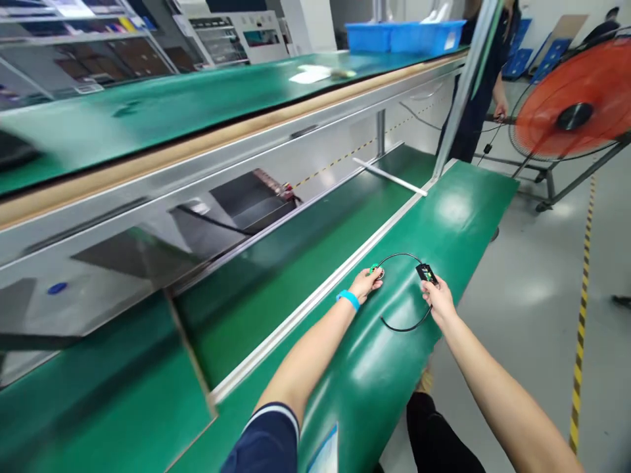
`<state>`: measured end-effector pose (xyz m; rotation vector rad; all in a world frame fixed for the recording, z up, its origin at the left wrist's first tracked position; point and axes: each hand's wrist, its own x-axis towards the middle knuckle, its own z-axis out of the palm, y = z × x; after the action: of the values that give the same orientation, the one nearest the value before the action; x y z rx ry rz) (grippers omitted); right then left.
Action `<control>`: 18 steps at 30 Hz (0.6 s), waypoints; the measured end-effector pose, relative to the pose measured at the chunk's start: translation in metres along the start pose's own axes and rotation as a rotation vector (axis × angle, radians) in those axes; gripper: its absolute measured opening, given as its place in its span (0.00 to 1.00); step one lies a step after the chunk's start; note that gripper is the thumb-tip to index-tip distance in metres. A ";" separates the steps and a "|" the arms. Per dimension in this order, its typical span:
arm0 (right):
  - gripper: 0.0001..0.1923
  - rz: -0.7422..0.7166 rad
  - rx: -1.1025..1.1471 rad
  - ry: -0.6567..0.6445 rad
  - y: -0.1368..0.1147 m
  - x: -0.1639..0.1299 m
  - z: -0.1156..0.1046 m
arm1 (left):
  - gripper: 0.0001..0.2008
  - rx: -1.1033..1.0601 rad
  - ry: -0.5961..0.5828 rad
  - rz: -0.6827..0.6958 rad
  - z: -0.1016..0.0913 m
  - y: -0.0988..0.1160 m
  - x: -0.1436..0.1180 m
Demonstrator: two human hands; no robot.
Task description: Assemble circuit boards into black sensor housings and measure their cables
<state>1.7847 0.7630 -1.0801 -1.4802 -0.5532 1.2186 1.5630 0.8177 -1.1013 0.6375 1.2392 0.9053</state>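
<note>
A thin black cable [399,256] loops over the green bench top [458,210]. My left hand [367,282], with a blue wristband [348,299], pinches the cable's end with a small green connector [374,268]. My right hand [437,299] grips a small black module [426,272] at the cable's other end, with a loose tail of cable curling below it. Both arms stretch forward over the bench.
A sunken green conveyor belt [296,269] runs left of the bench, with a white bar [389,176] across it. A raised green shelf [197,105] carries blue bins [404,34]. An orange fan [574,98] stands on the right. Another person [486,79] stands far back.
</note>
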 end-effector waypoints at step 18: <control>0.28 -0.252 -0.195 0.399 -0.174 0.464 -0.150 | 0.09 -0.065 0.024 -0.023 0.386 0.097 0.387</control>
<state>2.1339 1.1433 -1.1180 -1.7051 -0.5754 0.6643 1.9423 1.2222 -1.1305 0.5618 1.2310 0.9324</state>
